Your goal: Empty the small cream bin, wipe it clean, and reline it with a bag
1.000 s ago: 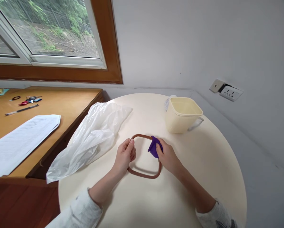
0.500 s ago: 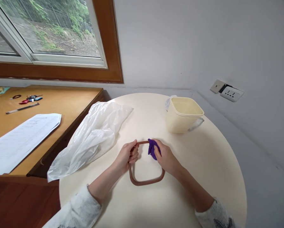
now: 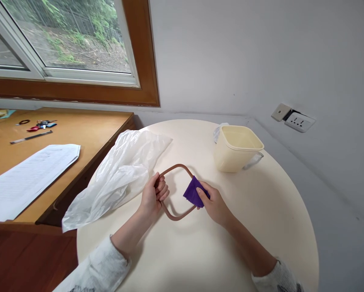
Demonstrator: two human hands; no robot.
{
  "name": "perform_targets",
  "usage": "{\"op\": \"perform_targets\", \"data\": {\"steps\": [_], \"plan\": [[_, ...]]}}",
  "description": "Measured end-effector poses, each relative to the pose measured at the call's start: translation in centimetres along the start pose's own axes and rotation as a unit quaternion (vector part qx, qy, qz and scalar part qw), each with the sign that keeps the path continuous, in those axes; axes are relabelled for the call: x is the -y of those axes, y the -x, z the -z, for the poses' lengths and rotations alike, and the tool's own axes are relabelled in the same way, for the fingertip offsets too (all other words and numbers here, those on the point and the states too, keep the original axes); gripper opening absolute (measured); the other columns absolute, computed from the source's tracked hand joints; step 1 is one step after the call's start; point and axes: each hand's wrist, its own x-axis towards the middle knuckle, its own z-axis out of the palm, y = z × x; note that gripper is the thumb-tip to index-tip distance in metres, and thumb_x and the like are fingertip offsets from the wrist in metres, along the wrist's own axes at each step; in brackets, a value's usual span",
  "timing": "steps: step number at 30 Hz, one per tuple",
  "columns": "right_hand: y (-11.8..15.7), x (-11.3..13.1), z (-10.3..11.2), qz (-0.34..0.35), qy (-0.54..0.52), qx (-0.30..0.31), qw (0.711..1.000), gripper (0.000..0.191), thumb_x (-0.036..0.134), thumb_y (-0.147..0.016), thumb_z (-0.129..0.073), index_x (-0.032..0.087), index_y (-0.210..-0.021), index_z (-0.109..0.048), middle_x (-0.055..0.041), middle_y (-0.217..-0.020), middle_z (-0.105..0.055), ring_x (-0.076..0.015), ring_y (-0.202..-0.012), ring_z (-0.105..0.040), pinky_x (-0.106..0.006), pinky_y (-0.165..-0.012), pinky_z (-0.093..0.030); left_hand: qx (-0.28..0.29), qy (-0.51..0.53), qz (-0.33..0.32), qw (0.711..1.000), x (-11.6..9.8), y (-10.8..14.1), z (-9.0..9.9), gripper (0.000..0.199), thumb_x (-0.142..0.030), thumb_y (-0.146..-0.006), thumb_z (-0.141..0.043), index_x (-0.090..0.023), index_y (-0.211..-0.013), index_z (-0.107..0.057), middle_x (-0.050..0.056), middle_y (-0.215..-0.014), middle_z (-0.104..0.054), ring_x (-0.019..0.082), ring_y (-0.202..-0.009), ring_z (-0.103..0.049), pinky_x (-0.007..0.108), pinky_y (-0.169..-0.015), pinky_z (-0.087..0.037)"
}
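Observation:
A thin brown ring frame (image 3: 179,165), square with rounded corners, is held up above the round table (image 3: 182,255). My left hand (image 3: 150,197) is closed around its left corner, fingers curled over the bar. At the opposite corner, my right hand (image 3: 217,205) pinches a small purple cloth (image 3: 190,194) against the frame, thumb on top. The cloth covers part of that corner, so the bar beneath it is hidden.
A crumpled white plastic bag (image 3: 121,170) lies on the table's left side. Toward the back right stands a cream bin (image 3: 230,156) with clear plastic behind it. Papers (image 3: 39,178), a pen (image 3: 31,137) and keys (image 3: 43,123) lie on the wooden desk (image 3: 99,134).
The brown frame has been turned, so a corner now points away from me. My left hand has moved left and slightly nearer; the cloth has shifted to the right corner.

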Motion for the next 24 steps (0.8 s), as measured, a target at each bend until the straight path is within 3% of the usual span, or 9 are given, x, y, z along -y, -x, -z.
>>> {"op": "perform_targets", "data": {"steps": [6,11,15,19,24], "plan": [[0.12,-0.21,-0.34,0.003,-0.054,-0.035,0.998,0.036,0.041,-0.085,-0.043,0.017,-0.109,-0.055,-0.0027,-0.074,-0.059,-0.0131,-0.060,-0.056,-0.022,-0.046,-0.045,0.010,0.030,0.016,0.999,0.14,-0.38,0.34,0.030,-0.029,-0.084,-0.046,-0.015,-0.058,-0.044,-0.010,-0.039,-0.017,0.003,-0.031,-0.013,0.016,-0.029,-0.016],[0.18,-0.27,-0.14,0.006,-0.002,-0.071,0.997,0.031,0.043,-0.086,-0.040,0.017,-0.086,-0.057,0.0016,-0.059,-0.050,-0.0095,-0.047,-0.045,-0.020,-0.040,-0.038,0.051,0.028,0.064,0.996,0.14,-0.39,0.23,0.030,-0.029,-0.085,-0.045,-0.015,-0.059,-0.044,-0.009,-0.039,-0.019,0.003,-0.031,-0.015,0.016,-0.030,-0.018],[0.18,-0.52,0.10,0.015,0.048,-0.089,0.995,0.033,0.042,-0.086,-0.039,0.018,-0.066,-0.046,0.0042,-0.053,-0.038,-0.0075,-0.046,-0.036,-0.018,-0.040,-0.030,0.067,0.033,0.084,0.994,0.25,-0.42,0.33,0.031,-0.030,-0.086,-0.043,-0.015,-0.059,-0.044,-0.009,-0.039,-0.019,0.003,-0.030,-0.015,0.016,-0.030,-0.018],[0.18,-0.78,0.12,0.033,0.092,-0.129,0.987,0.037,0.041,-0.087,-0.038,0.019,-0.059,-0.034,0.0055,-0.050,-0.030,-0.0066,-0.046,-0.030,-0.019,-0.041,-0.025,0.077,0.039,0.099,0.991,0.31,-0.26,0.25,0.032,-0.031,-0.087,-0.043,-0.015,-0.060,-0.044,-0.009,-0.039,-0.019,0.003,-0.031,-0.016,0.016,-0.031,-0.018],[0.18,-0.28,0.27,0.006,0.021,-0.164,0.986,0.041,0.049,-0.087,-0.035,0.019,-0.058,-0.037,0.0047,-0.046,-0.039,-0.0076,-0.040,-0.039,-0.019,-0.037,-0.031,0.114,0.029,0.121,0.986,0.20,0.05,-0.17,0.032,-0.033,-0.089,-0.041,-0.014,-0.064,-0.046,-0.008,-0.039,-0.022,0.004,-0.033,-0.020,0.017,-0.034,-0.023]]}}
